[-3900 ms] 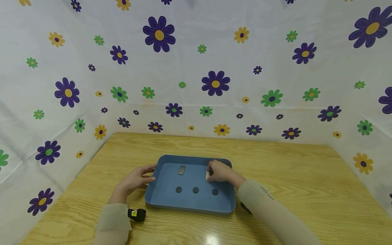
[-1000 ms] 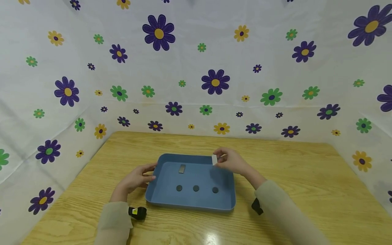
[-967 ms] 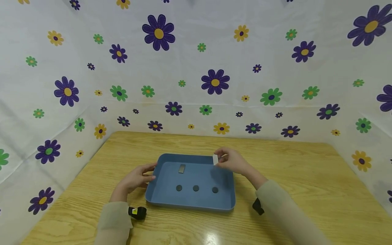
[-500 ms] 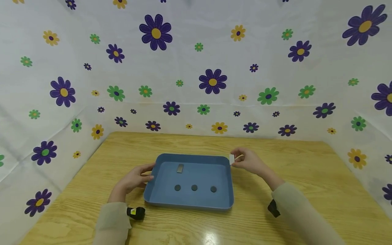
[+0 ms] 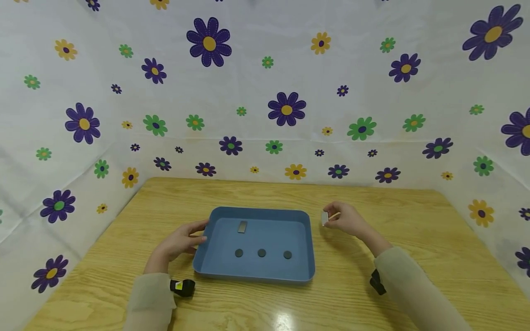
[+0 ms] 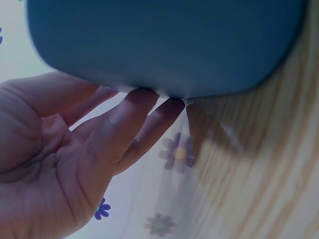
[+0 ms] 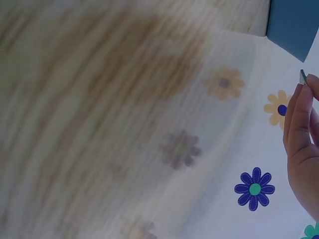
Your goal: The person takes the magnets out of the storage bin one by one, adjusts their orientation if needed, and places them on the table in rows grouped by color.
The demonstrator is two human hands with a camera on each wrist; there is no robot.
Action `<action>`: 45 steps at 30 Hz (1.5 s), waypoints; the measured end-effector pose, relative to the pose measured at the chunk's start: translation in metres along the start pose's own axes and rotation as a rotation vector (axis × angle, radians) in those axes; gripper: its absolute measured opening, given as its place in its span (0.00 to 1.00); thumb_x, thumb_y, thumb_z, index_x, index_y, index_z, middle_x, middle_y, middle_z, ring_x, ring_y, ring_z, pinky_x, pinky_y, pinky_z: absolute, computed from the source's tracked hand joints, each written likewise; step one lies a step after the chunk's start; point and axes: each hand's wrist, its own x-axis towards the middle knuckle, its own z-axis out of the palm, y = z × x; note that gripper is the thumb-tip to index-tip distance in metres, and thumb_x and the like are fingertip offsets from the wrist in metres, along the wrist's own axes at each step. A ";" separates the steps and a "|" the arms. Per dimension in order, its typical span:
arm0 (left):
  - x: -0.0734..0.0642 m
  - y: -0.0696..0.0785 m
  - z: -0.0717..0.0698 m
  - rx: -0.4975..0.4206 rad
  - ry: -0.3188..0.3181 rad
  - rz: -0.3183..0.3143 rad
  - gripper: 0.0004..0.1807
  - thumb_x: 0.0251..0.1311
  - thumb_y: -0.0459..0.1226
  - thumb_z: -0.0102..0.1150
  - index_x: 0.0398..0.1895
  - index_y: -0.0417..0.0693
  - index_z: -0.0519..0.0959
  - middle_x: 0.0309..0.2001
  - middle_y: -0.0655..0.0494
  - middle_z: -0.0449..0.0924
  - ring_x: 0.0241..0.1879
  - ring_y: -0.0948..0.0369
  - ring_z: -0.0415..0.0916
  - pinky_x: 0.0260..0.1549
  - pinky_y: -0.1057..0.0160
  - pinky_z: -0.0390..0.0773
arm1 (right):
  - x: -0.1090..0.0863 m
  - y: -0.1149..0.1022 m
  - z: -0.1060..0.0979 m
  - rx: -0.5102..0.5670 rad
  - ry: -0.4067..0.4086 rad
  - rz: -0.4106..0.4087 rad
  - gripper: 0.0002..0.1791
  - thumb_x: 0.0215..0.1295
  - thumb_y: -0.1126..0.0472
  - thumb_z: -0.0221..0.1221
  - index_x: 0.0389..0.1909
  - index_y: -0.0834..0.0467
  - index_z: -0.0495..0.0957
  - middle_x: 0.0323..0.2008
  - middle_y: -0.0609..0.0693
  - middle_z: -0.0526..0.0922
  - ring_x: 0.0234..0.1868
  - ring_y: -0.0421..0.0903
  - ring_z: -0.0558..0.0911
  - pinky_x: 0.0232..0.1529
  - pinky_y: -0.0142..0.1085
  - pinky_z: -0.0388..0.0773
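My right hand [image 5: 347, 220] pinches a small, flat, pale rectangular piece [image 5: 325, 218] between fingertips and thumb, above the table just right of a blue tray [image 5: 254, 277]. In the right wrist view the same piece [image 7: 303, 76] appears thin, with one dark greenish face. At the tray's left end my left hand [image 5: 178, 240] touches the outer wall with extended fingers, seen close up against the blue side in the left wrist view. Inside the tray lie a grey metallic-looking rectangle [image 5: 242, 227] at the back left and three dark round discs in a row, the leftmost disc [image 5: 239, 253] included.
The tray stands on a light wooden table [image 5: 372, 202]. A white cloth [image 5: 248, 82] printed with flowers hangs behind the table and along both sides. Black wrist cameras, such as the left one [image 5: 184, 288], stick out from the sleeves.
My right hand has lifted the pale piece from the tray's right part, carried it over the right rim and lowered it beside the tray. My left hand keeps its place at the wall.
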 end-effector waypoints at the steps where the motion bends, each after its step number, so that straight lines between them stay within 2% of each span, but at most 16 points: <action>1: 0.000 0.000 0.000 0.002 -0.002 0.001 0.31 0.61 0.33 0.49 0.66 0.40 0.52 0.64 0.35 0.50 0.55 0.42 0.61 0.39 0.53 0.75 | 0.001 0.001 0.000 -0.008 -0.001 0.007 0.19 0.50 0.72 0.61 0.44 0.73 0.70 0.34 0.58 0.73 0.35 0.52 0.78 0.35 0.39 0.77; 12: 0.002 -0.002 0.000 -0.019 -0.002 0.006 0.31 0.60 0.32 0.50 0.66 0.40 0.54 0.63 0.34 0.51 0.53 0.43 0.64 0.39 0.51 0.75 | 0.006 0.002 0.006 -0.164 -0.038 0.084 0.17 0.44 0.71 0.63 0.38 0.71 0.73 0.30 0.57 0.75 0.32 0.49 0.75 0.32 0.38 0.75; 23: 0.001 -0.002 0.001 -0.018 -0.005 0.009 0.31 0.60 0.32 0.50 0.66 0.38 0.53 0.63 0.34 0.51 0.53 0.43 0.65 0.39 0.52 0.75 | 0.008 0.005 0.011 -0.199 -0.066 0.117 0.16 0.46 0.71 0.63 0.37 0.72 0.73 0.29 0.57 0.76 0.31 0.49 0.75 0.31 0.37 0.74; 36: -0.001 0.003 0.001 -0.030 0.004 0.018 0.31 0.60 0.31 0.50 0.65 0.37 0.53 0.62 0.32 0.51 0.52 0.43 0.66 0.38 0.52 0.75 | 0.009 0.005 0.010 -0.248 -0.079 0.106 0.17 0.45 0.70 0.64 0.37 0.73 0.73 0.29 0.59 0.78 0.32 0.51 0.76 0.32 0.39 0.75; 45: 0.002 -0.001 0.000 -0.030 0.006 0.007 0.31 0.60 0.31 0.51 0.66 0.38 0.54 0.63 0.34 0.51 0.52 0.43 0.66 0.38 0.52 0.75 | 0.009 0.004 0.008 -0.269 -0.109 0.123 0.17 0.48 0.69 0.63 0.38 0.74 0.72 0.31 0.61 0.78 0.34 0.54 0.76 0.34 0.42 0.75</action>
